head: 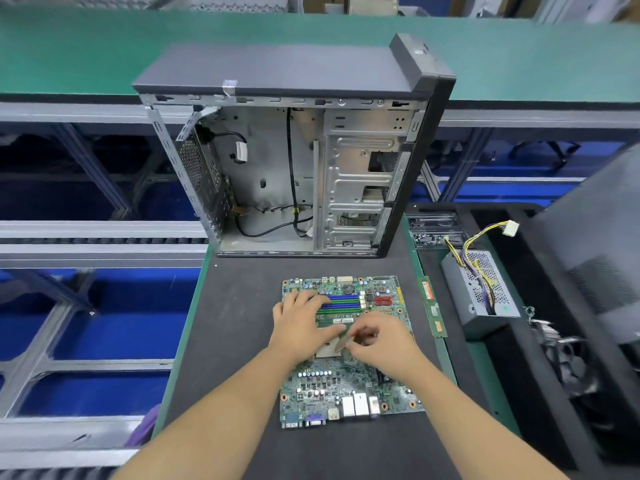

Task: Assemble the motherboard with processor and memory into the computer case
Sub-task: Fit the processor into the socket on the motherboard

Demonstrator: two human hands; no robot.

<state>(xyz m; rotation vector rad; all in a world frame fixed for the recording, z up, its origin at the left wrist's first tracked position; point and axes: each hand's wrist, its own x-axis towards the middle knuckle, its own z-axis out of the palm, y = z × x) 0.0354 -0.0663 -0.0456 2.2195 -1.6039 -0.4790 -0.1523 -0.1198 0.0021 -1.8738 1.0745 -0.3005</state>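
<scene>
Right grip [377, 337] pinches processor [341, 342] | socket [327, 350] half hidden | left hand [301, 323] flat

Two bare forearms reach in from the bottom edge — no sleeves, gloves, watch or rings show on the left hand [299, 327] or the right hand [384, 341].

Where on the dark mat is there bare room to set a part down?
Bare mat lies left of the motherboard, out to the mat's green edge, and in a strip between the board and the open computer case. The right is crowded: a memory stick lies beside the board, then the power supply. Both hands work over the board's middle.
</scene>
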